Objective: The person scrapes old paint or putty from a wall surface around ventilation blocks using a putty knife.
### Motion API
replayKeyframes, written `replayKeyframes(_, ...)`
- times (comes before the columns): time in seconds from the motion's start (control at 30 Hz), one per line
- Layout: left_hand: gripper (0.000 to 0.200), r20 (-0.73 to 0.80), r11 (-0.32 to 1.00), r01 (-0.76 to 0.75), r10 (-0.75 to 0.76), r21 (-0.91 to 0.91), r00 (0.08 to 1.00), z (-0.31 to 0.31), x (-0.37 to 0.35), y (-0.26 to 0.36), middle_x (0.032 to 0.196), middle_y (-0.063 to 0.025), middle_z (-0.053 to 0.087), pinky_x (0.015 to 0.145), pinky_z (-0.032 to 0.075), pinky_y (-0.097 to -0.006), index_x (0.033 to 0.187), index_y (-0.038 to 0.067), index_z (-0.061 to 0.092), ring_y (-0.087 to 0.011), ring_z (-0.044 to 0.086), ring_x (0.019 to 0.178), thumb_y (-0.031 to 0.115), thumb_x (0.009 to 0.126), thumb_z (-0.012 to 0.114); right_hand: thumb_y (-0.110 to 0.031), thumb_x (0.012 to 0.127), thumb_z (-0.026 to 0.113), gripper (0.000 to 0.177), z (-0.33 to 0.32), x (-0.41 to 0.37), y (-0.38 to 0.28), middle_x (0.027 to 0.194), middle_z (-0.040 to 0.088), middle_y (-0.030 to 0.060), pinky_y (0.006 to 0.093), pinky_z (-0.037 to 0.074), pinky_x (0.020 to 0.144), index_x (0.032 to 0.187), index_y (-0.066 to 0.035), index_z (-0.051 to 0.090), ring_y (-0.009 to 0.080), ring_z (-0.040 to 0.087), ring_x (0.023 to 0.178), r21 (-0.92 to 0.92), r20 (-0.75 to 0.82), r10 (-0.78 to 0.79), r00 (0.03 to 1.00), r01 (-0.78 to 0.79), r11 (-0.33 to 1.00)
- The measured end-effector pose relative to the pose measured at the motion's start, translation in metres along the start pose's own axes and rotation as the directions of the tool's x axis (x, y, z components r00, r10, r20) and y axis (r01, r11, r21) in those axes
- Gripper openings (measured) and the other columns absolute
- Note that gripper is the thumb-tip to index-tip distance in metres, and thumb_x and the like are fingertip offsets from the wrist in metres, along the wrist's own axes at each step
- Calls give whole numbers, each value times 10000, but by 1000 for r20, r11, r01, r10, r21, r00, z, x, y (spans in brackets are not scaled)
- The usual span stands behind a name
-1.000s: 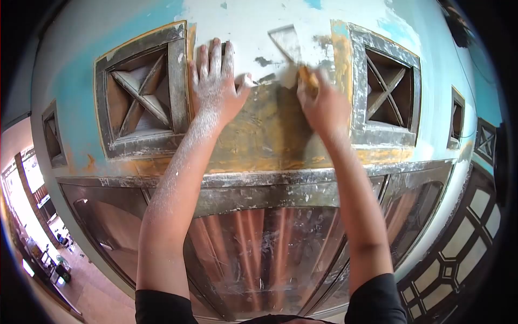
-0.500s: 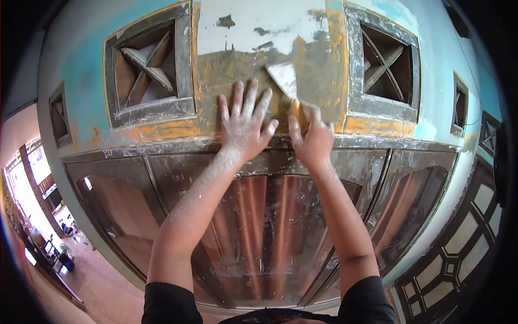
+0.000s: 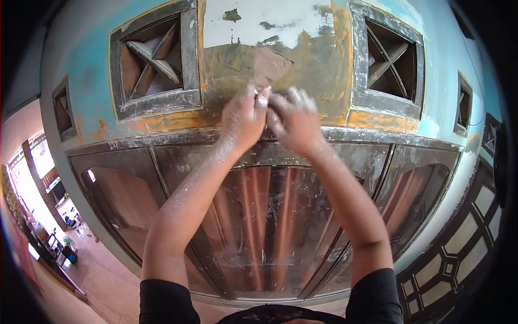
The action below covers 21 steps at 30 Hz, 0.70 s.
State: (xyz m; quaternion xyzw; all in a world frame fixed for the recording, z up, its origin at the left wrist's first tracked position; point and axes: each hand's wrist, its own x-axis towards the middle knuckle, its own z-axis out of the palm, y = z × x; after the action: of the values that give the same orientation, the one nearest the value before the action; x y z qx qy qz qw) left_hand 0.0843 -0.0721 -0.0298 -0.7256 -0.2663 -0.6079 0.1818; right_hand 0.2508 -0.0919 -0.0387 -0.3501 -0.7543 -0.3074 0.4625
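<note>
A putty knife lies against the bare, brownish patch of wall between the two vents, its broad blade pointing up and a little right. My left hand, dusted with white powder, is closed with its thumb and fingers at the base of the blade. Close beside it, my right hand has its fingers curled at the same handle, slightly blurred by motion. Both hands hide the handle. Scraped white paint remains above the patch.
Square wooden vents, one on the left and one on the right, flank the patch. Below runs a ledge over glazed wooden panels. A dark patterned door stands right; a tiled floor shows left.
My left hand has left its flat, spread rest on the wall and closed at the knife. The knife and right hand have shifted left, and the blade now tilts right instead of left.
</note>
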Motion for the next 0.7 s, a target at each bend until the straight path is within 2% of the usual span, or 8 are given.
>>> replayKeyframes(0.03, 266, 79, 990, 101, -109, 94, 991, -10, 5, 1, 948, -153, 731, 795, 563, -416, 1148, 33, 610, -294, 728, 865, 268, 1069, 513, -246, 962, 567, 430, -8, 10, 7, 1312, 578, 126, 543, 430, 1019, 1392, -229, 549, 370, 526, 1260, -168, -9, -77, 997, 74, 983)
replayKeyframes(0.07, 299, -2, 998, 38, -38, 42, 999, -7, 10, -17, 774, -125, 708, 642, 564, -394, 1070, 34, 585, -261, 702, 645, 328, 1071, 529, -279, 961, 580, 421, -12, 21, 19, 1347, 565, 99, 547, 403, 1057, 1382, -272, 563, 350, 501, 1300, -247, -87, -74, 993, 51, 968)
replayKeyframes(0.1, 336, 76, 993, 120, -121, 24, 990, -19, 15, -18, 732, -127, 679, 617, 557, -372, 1157, 34, 584, -228, 668, 585, 353, 1071, 530, -313, 961, 594, 413, -16, 33, 32, 1382, 551, 73, 551, 377, 1094, 1373, -315, 578, 330, 475, 1340, -322, -165, -81, 983, 25, 947)
replayKeyframes(0.17, 372, 134, 962, 271, -270, 6, 954, -33, 22, -25, 701, -107, 635, 622, 545, -348, 1259, 41, 557, -188, 663, 628, 360, 1071, 519, -371, 969, 595, 426, -28, 55, 58, 1458, 507, 74, 554, 319, 1155, 1391, -313, 574, 317, 435, 1395, -499, -308, -83, 948, -87, 862)
replayKeyframes(0.3, 383, -35, 966, 237, -235, 99, 971, -36, 10, -66, 768, -76, 621, 637, 522, -316, 1344, 52, 527, -143, 611, 647, 311, 1063, 522, -454, 986, 570, 481, -26, 65, 91, 1539, 448, 78, 533, 238, 1216, 1448, -328, 530, 298, 387, 1446, -460, -416, -90, 905, -125, 879)
replayKeyframes(0.4, 438, 222, 723, 520, -473, -455, 852, -45, -12, -61, 1055, -58, 601, 720, 499, -295, 1438, 51, 480, -108, 543, 781, 204, 1033, 548, -469, 989, 562, 469, -23, 64, 96, 1547, 443, 66, 531, 234, 1221, 1434, -320, 552, 312, 378, 1450, -460, -395, -88, 914, -114, 881)
replayKeyframes(0.5, 510, 288, 728, 490, -397, -479, 872, -58, -25, -58, 1094, -67, 595, 757, 495, -278, 1509, 61, 429, -97, 558, 870, 186, 1034, 564, -464, 988, 569, 464, -24, 61, 98, 1547, 446, 65, 531, 237, 1223, 1429, -320, 560, 319, 373, 1456, -426, -397, -81, 914, -105, 899)
replayKeyframes(0.7, 471, 297, 647, 595, -518, -477, 802, -68, -27, -43, 938, -28, 607, 548, 424, -219, 1497, 111, 454, -69, 537, 679, 333, 1087, 524, -442, 976, 604, 471, -23, 61, 100, 1548, 455, 69, 526, 228, 1232, 1430, -321, 565, 329, 373, 1464, -422, -405, -101, 909, -88, 902)
